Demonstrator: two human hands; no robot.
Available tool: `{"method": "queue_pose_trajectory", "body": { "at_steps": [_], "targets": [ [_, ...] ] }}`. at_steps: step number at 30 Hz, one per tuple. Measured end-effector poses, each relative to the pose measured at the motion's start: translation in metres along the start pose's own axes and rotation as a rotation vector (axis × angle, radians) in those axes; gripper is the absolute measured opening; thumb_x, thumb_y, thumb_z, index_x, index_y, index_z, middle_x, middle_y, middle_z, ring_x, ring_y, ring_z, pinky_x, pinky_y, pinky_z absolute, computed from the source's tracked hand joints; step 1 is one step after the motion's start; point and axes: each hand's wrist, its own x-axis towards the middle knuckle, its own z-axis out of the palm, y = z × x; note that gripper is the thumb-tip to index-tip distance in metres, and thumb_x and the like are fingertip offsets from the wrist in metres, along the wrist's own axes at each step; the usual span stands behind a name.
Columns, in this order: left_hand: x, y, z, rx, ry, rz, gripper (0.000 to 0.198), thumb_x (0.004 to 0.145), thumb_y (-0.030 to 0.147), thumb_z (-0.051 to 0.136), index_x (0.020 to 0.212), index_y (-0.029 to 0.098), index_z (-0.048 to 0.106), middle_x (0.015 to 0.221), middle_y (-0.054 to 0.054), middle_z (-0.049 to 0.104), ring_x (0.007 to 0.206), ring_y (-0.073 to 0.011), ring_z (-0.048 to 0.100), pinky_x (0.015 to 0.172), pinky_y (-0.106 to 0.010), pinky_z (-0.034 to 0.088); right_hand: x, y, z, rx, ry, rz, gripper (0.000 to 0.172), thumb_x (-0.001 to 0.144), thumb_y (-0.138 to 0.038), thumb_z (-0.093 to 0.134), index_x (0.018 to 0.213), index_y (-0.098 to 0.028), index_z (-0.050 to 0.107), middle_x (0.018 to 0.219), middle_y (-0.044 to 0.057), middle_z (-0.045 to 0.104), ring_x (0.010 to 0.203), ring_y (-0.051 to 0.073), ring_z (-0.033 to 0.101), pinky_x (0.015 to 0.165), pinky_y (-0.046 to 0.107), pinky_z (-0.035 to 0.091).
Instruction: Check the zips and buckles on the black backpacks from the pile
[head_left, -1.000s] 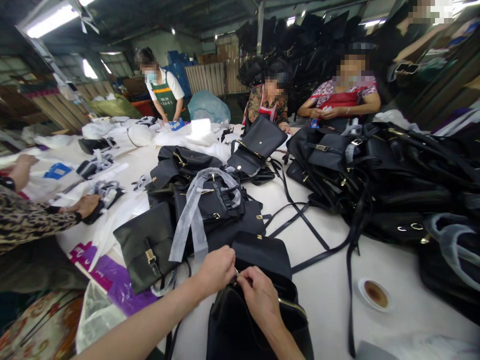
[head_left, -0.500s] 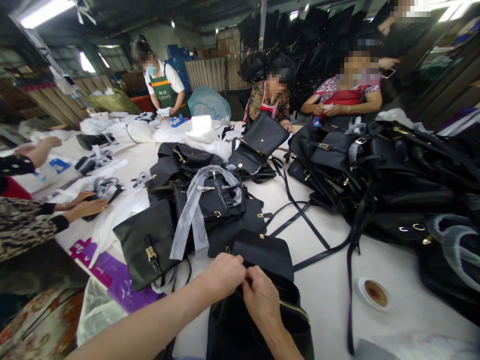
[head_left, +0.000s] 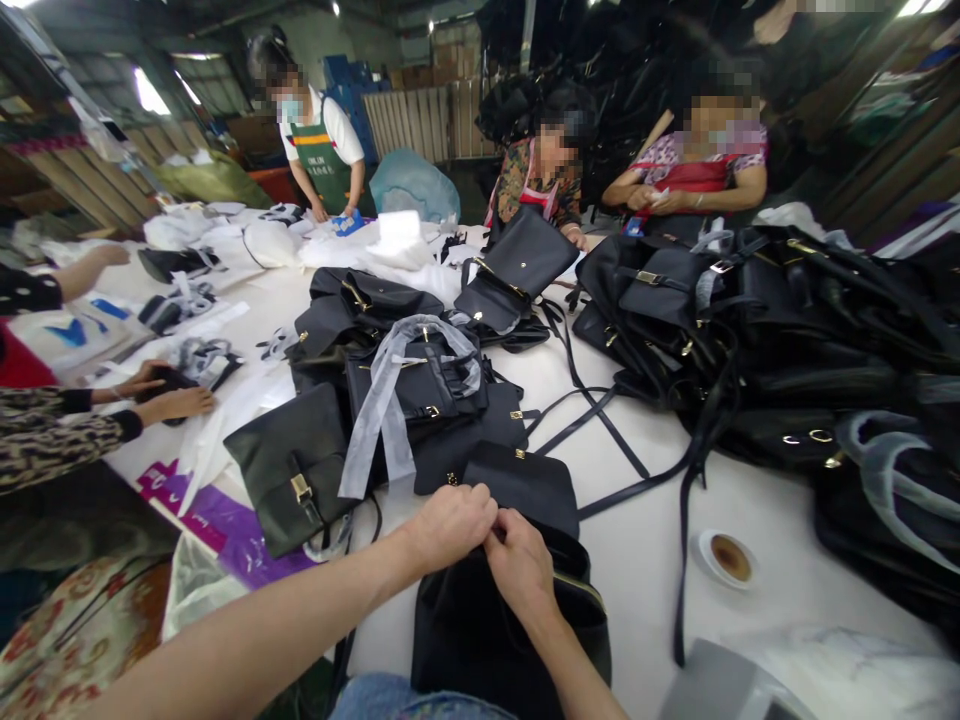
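A black backpack (head_left: pixel 480 630) stands in front of me at the table's near edge, its flap (head_left: pixel 521 490) folded back away from me and a gold zip showing on its right side. Over its mouth, my left hand (head_left: pixel 459 518) and my right hand (head_left: pixel 523 562) meet with fingers pinched together. Both are closed on the bag's top; whether they grip the rim or a thin cord is hidden by the fingers. To the left lies another black backpack (head_left: pixel 289 470) with a gold buckle. Behind sits one with its handle wrapped in white film (head_left: pixel 379 420).
Black bags (head_left: pixel 787 340) are heaped on the right, with loose straps (head_left: pixel 686 540) trailing over the table (head_left: pixel 622 560). Nearer are a small dish of brown stuff (head_left: pixel 729 558) and a grey object (head_left: pixel 720 685). Co-workers' hands (head_left: pixel 176 400) work at the left; other people stand across the table.
The view has tipped slightly downward, so a grey object and my jeans now show. My hands stay pinched together at the bag's mouth. The co-worker's hands at the left have shifted.
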Motion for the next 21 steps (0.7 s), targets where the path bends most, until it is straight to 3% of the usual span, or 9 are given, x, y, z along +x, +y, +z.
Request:
{"method": "queue_pose_trajectory", "body": {
  "at_steps": [3, 6, 10, 12, 14, 18, 21],
  "targets": [
    [0.003, -0.012, 0.000, -0.069, 0.019, -0.132, 0.015, 0.083, 0.009, 0.053, 0.096, 0.013, 0.058, 0.095, -0.012, 0.062, 0.085, -0.0257, 0.063, 0.069, -0.034, 0.050, 0.000, 0.002, -0.001, 0.016, -0.018, -0.008, 0.018, 0.084, -0.027, 0.051, 0.068, -0.022, 0.058, 0.078, 0.002, 0.064, 0.077, 0.020, 0.059, 0.065, 0.030, 0.034],
    [0.000, -0.044, -0.008, -0.165, 0.062, -0.329, 0.019, 0.084, 0.007, 0.044, 0.095, 0.010, 0.059, 0.094, -0.015, 0.062, 0.085, -0.0271, 0.064, 0.071, -0.036, 0.049, -0.004, 0.007, -0.002, 0.064, -0.032, -0.018, 0.018, 0.083, -0.028, 0.052, 0.068, -0.023, 0.060, 0.079, 0.001, 0.063, 0.078, 0.019, 0.059, 0.069, 0.030, 0.037],
    [-0.016, -0.077, -0.019, -0.399, 0.050, -0.420, 0.019, 0.083, 0.011, 0.046, 0.073, 0.014, 0.062, 0.065, -0.003, 0.062, 0.064, -0.0195, 0.062, 0.062, -0.028, 0.047, -0.003, 0.015, -0.006, 0.216, -0.035, 0.061, 0.019, 0.080, -0.032, 0.053, 0.068, -0.023, 0.063, 0.079, 0.002, 0.066, 0.077, 0.021, 0.060, 0.072, 0.031, 0.041],
    [-0.024, -0.071, -0.017, -0.527, 0.064, -0.393, 0.020, 0.082, 0.011, 0.046, 0.075, 0.016, 0.064, 0.060, 0.001, 0.061, 0.057, -0.0149, 0.060, 0.057, -0.023, 0.045, 0.001, 0.018, -0.009, 0.265, -0.057, 0.078, 0.019, 0.078, -0.034, 0.053, 0.067, -0.022, 0.064, 0.073, 0.001, 0.067, 0.073, 0.021, 0.060, 0.071, 0.031, 0.043],
    [-0.026, -0.050, -0.011, -0.610, 0.134, -0.374, 0.024, 0.081, 0.008, 0.044, 0.082, 0.017, 0.066, 0.070, 0.000, 0.066, 0.064, -0.0134, 0.061, 0.061, -0.022, 0.045, 0.005, 0.020, -0.011, 0.316, -0.084, 0.089, 0.020, 0.076, -0.034, 0.053, 0.066, -0.021, 0.064, 0.069, 0.001, 0.068, 0.070, 0.020, 0.061, 0.068, 0.030, 0.043],
    [-0.018, -0.008, 0.009, -0.736, 0.296, -0.389, 0.015, 0.076, 0.012, 0.053, 0.074, 0.017, 0.067, 0.079, -0.003, 0.067, 0.078, -0.0171, 0.061, 0.074, -0.027, 0.045, 0.007, 0.020, -0.014, 0.388, -0.101, 0.109, 0.022, 0.074, -0.035, 0.054, 0.066, -0.019, 0.066, 0.069, 0.003, 0.070, 0.070, 0.020, 0.061, 0.066, 0.029, 0.044],
    [-0.011, 0.005, 0.022, -0.854, 0.324, -0.442, 0.015, 0.076, 0.018, 0.054, 0.070, 0.017, 0.068, 0.071, -0.002, 0.067, 0.070, -0.0170, 0.061, 0.068, -0.027, 0.044, 0.005, 0.019, -0.014, 0.410, -0.093, 0.108, 0.022, 0.073, -0.036, 0.055, 0.067, -0.018, 0.066, 0.069, 0.003, 0.070, 0.069, 0.020, 0.061, 0.066, 0.030, 0.044]
  ]
}}
